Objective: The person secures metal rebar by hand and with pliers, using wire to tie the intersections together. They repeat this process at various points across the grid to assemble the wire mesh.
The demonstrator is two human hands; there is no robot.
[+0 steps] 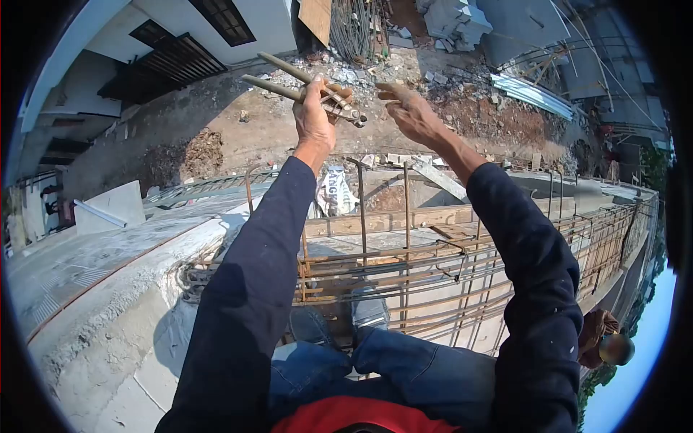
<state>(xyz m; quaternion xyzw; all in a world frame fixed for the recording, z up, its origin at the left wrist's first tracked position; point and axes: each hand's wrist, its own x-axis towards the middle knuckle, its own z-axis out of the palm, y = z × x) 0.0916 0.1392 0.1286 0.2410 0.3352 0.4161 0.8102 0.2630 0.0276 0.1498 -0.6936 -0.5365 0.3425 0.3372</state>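
Note:
My left hand (315,115) is raised in front of me, its fingers closed around a pair of pincers (278,88). The two long handles point up and to the left, and the head lies to the right of the hand. A short way right of that head is my right hand (410,112), its fingers stretched toward the tool and nothing visible in them. Beneath both arms runs a cage of rusty rebar (426,267), with several upright bars rising from it. My shoes (370,312) are beside the bars.
Rough concrete (108,325) lies at the left. A timber board (390,220) runs beyond the rebar. Far below are rubble (469,115), a printed sack (336,191), coiled cable (354,32) and pale metal lengths (534,96). Another person (600,339) is at the lower right.

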